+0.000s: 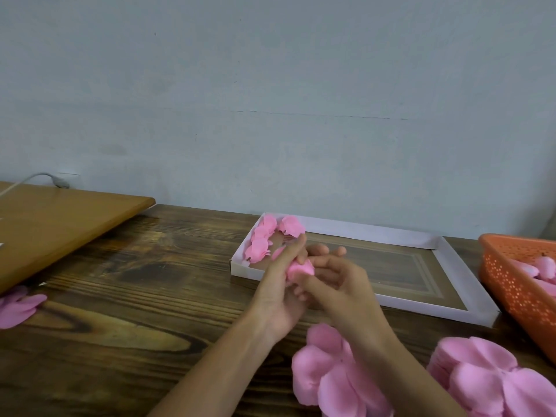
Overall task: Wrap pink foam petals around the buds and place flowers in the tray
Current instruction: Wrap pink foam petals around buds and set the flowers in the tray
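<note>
At the far left edge a few loose petals lie on the dark wooden tabletop, just below a lighter brown board with a white cable curving behind it. Toward the middle a shallow white tray sits close to the wall, and finished flowers are bunched at its left end. In front of that end the left hand and the right hand meet above the tabletop, the fingers of both clamped on one pink flower; one left finger stands straight up beside it, and the right thumb presses its near side. Nearer the camera, under the right forearm, lies a heap of foam petals, with a second heap just right of it. At the far right an orange basket holds pink buds
</note>
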A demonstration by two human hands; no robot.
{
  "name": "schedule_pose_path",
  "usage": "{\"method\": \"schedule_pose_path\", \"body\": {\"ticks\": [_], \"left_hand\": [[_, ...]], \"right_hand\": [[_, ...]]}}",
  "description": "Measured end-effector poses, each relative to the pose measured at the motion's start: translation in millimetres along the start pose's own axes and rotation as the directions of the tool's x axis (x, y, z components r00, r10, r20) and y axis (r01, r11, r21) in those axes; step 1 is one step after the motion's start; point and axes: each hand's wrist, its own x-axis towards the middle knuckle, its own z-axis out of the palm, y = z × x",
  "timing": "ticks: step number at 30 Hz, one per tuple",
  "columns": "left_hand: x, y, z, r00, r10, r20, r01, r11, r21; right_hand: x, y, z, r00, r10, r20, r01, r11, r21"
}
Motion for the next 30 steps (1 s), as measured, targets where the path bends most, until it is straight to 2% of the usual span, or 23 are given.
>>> {"method": "schedule_pose_path", "body": {"ticks": [2,4,8,11,13,16,18,20,24,30], "left_hand": [[-2,4,-3,0.998,-0.043,0.039,0.042,0.998,0.04],[-2,5,-4,0.997,-0.062,0.037,0.059,0.995,0.08],[0,3,-2,1.0,0.005,-0.024,-0.004,0.999,0.052],[0,1,-2,1.0,-0.005,-0.017,0.006,1.0,0.019],[0,1,-3,1.0,-0.03,-0.001,0.03,0.999,0.029],[-1,1,-4,0.999,-0.047,0.016,0.046,0.998,0.053],[-1,1,-4,0.999,-0.033,0.014,0.032,0.998,0.047],[0,0,-5,1.0,-0.017,-0.003,0.017,0.999,0.045],[2,1,-9,0.999,-0.04,-0.024,0.042,0.996,0.074],[5,0,-13,1.0,-0.019,0.007,0.018,0.996,0.083]], "right_hand": [[0,-3,-1,0.988,0.138,0.074,-0.145,0.984,0.099],[0,-4,1,0.981,0.169,0.097,-0.173,0.984,0.041],[-6,6,6,0.997,-0.081,-0.009,0.077,0.976,-0.205],[-5,12,6,0.989,-0.138,-0.057,0.12,0.963,-0.243],[-4,9,7,0.998,-0.038,-0.043,0.032,0.992,-0.119],[-1,-1,8,0.975,0.22,0.034,-0.223,0.964,0.146],[-2,-5,8,0.963,0.255,0.09,-0.267,0.947,0.175],[-3,-4,9,0.976,0.194,0.098,-0.206,0.97,0.127],[-6,4,14,0.998,0.05,0.029,-0.051,0.999,0.019],[-4,4,6,0.997,0.06,0.048,-0.055,0.993,-0.106]]}}
